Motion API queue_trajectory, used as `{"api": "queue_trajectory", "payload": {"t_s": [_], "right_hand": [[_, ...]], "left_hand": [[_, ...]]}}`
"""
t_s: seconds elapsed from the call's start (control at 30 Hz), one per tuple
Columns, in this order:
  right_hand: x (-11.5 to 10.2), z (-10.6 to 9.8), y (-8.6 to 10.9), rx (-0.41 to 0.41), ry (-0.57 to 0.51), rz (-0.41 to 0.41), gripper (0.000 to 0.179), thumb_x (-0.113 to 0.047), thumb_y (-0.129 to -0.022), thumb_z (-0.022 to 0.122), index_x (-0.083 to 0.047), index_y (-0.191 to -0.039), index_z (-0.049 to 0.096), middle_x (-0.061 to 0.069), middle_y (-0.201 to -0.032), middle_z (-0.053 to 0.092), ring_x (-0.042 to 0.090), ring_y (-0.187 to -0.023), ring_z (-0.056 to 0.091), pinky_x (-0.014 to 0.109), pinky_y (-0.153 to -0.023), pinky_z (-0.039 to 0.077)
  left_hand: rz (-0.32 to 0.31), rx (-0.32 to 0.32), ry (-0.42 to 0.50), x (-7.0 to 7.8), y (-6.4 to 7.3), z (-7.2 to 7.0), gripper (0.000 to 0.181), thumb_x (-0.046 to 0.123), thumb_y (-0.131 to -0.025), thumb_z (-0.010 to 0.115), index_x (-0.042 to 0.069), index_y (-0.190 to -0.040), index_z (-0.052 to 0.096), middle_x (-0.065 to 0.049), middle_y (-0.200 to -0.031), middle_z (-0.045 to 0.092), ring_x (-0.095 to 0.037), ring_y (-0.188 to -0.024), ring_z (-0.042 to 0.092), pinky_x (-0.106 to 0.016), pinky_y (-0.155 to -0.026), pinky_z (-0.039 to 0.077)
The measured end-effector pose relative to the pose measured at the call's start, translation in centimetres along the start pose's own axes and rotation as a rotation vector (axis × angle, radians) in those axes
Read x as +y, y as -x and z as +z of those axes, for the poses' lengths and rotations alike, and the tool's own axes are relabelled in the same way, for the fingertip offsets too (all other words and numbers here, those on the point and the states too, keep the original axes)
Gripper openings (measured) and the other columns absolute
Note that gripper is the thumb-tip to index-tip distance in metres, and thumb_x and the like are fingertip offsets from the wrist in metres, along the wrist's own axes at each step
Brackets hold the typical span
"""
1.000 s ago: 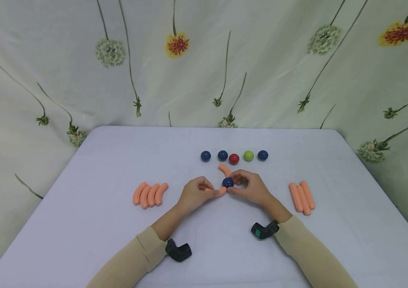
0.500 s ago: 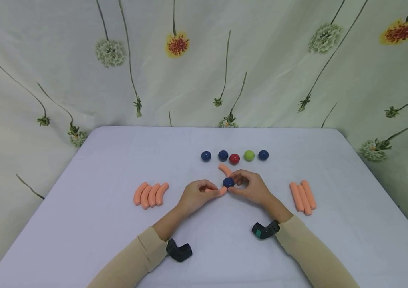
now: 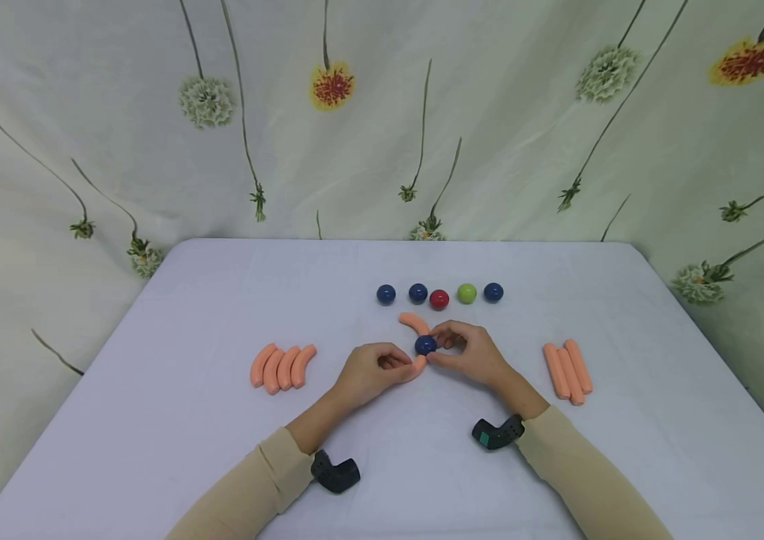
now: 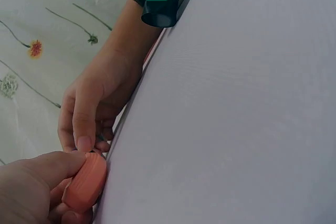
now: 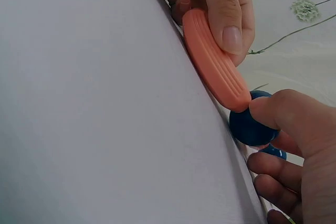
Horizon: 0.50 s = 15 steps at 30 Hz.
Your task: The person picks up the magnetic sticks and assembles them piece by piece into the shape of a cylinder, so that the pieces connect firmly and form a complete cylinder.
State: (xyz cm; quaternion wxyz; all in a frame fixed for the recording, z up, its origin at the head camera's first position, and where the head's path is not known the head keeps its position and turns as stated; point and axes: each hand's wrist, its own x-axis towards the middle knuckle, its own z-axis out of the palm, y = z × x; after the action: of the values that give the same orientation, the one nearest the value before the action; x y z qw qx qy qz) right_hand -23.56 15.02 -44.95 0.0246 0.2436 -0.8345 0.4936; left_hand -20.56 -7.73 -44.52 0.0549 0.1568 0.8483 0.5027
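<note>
My left hand (image 3: 373,373) pinches a curved orange stick (image 5: 212,59), ribbed along its side, between thumb and fingers. One end of that stick meets a dark blue ball (image 3: 425,345), which my right hand (image 3: 468,351) grips between thumb and fingers. From the ball's far side a second curved orange stick (image 3: 413,322) points back and to the left. In the left wrist view the near stick (image 4: 86,182) hides the ball, and my right hand (image 4: 97,95) reaches toward the stick's end.
Behind the hands stand three blue balls (image 3: 385,294), a red ball (image 3: 438,300) and a green ball (image 3: 466,293). Several curved orange sticks (image 3: 285,367) lie at left; three straight orange sticks (image 3: 567,372) lie at right. A flowered cloth (image 3: 368,165) hangs behind the table (image 3: 152,450).
The near curved stick has turned, its outer end now lower, as my left hand shifts slightly toward me. The far stick's free end has swung to the left. My right hand stays at the ball.
</note>
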Motion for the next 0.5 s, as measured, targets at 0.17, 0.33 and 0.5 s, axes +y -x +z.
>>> {"api": "queue_trajectory", "payload": {"t_s": [0.17,0.33,0.5], "right_hand": [[-0.01,0.22,0.03,0.001,-0.006,0.004,0.032,-0.014,-0.079,0.082,-0.005,-0.107,0.07,0.002,-0.089,0.066,0.021,-0.084,0.059,0.029,-0.077,0.048],[-0.28,0.61,0.13,-0.016,-0.005,0.027,0.032,-0.023,-0.081,0.081,-0.007,-0.106,0.07,-0.001,-0.088,0.064,0.018,-0.083,0.057,0.027,-0.076,0.048],[-0.56,0.91,0.15,-0.045,-0.003,0.047,0.03,-0.02,-0.082,0.08,-0.006,-0.106,0.07,0.0,-0.089,0.064,0.018,-0.084,0.057,0.028,-0.076,0.047]], "left_hand": [[0.026,-0.023,-0.017,-0.12,0.08,0.03,0.018,0.034,-0.085,0.076,0.017,-0.089,0.073,0.008,-0.076,0.064,-0.01,-0.07,0.058,-0.025,-0.063,0.048],[0.113,-0.069,-0.084,-0.05,0.14,0.08,0.016,0.034,-0.09,0.07,0.018,-0.09,0.073,0.011,-0.076,0.062,-0.007,-0.071,0.056,-0.025,-0.063,0.046],[0.195,-0.107,-0.115,0.06,0.26,0.17,0.014,0.032,-0.093,0.067,0.021,-0.089,0.073,0.015,-0.076,0.062,-0.005,-0.071,0.054,-0.024,-0.065,0.044]]}}
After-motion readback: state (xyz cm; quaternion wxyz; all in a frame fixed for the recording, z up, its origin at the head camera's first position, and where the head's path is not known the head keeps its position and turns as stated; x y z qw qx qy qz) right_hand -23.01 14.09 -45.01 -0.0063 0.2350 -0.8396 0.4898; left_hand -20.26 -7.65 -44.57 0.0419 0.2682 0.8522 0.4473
